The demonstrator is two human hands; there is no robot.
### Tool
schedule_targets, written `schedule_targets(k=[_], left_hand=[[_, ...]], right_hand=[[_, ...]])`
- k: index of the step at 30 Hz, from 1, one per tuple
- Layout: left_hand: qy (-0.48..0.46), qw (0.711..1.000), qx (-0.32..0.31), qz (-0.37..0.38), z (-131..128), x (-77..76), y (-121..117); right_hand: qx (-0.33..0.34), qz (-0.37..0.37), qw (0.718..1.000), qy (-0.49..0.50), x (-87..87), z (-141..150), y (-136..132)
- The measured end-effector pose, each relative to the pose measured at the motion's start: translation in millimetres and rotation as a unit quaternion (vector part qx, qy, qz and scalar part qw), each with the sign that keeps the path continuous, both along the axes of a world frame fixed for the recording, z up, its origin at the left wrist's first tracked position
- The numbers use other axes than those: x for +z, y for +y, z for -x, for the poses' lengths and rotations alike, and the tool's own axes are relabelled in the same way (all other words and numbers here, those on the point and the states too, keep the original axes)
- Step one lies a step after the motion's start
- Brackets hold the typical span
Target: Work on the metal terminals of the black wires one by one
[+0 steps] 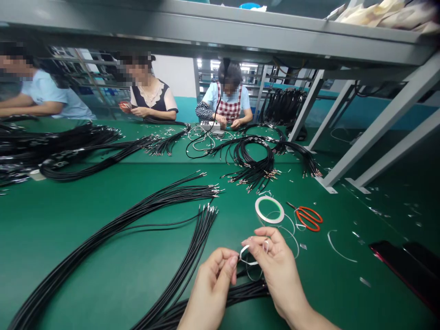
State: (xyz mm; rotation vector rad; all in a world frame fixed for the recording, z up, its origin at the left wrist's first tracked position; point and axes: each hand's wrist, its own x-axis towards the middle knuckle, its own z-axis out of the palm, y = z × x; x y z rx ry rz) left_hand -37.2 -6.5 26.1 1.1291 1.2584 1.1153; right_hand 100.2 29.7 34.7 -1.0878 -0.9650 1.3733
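Note:
My left hand (215,277) is closed in a pinch, with the small dark end of a black cable showing at the fingertips. From that end a narrow strip of white tape (252,263) loops across to my right hand (277,259), whose thumb and fingers pinch it. Below both hands lies a bundle of black cables (245,293), partly covered by them. Beyond my right hand, a white tape roll (258,214) rests flat, with loose thin strips trailing from it. Scissors with orange handles (309,219) lie to the right of the roll.
Long black cable bundles (113,224) curve across the green table (85,275) at left. Coiled cables (252,158) lie farther back. Metal legs (371,123) hold a shelf (220,27) overhead. A dark red-edged object (405,270) sits at right. Several people work opposite.

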Motion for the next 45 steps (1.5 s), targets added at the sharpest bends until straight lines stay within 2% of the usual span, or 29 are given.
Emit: schedule_targets(k=[4,10,21,24,28,34,38,40,45], left_hand=[[-0.009,1.0,0.011,-0.005,1.7,-0.1,2.4],[0.004,1.0,0.002,-0.015,2.1,-1.0,2.4],[0.059,0.997,0.02,-0.048,4.8,-2.8,-0.1],[0.08,0.994,0.029,-0.064,5.1,-2.5,-0.7],[0.128,0.986,0.037,-0.098,4.8,-1.7,-1.1],[0.182,0.969,0.055,-0.159,5.5,-1.6,-2.4],[0.206,0.962,0.062,-0.169,4.7,-0.9,-3.1],[0.204,0.963,0.056,-0.169,2.7,-1.0,-2.4],[0.131,0.977,0.052,-0.16,-3.3,-5.9,3.0]], right_hand=[[0.048,0.004,0.999,0.026,0.5,2.8,-1.7],[0.013,-0.011,1.0,-0.002,9.0,0.4,-1.2],[0.048,0.013,0.999,0.008,7.1,-2.7,1.7],[0.032,0.003,0.999,0.003,9.5,-3.7,0.3],[0.025,0.006,1.0,0.01,10.8,-3.4,-1.2],[0.063,0.012,0.998,0.026,7.1,-4.3,0.5],[0.027,0.003,1.0,0.015,9.9,-5.0,0.7],[0.026,0.005,1.0,0.011,11.1,-4.5,0.7],[0.078,-0.014,0.997,-0.026,7.6,-8.5,-1.6]])
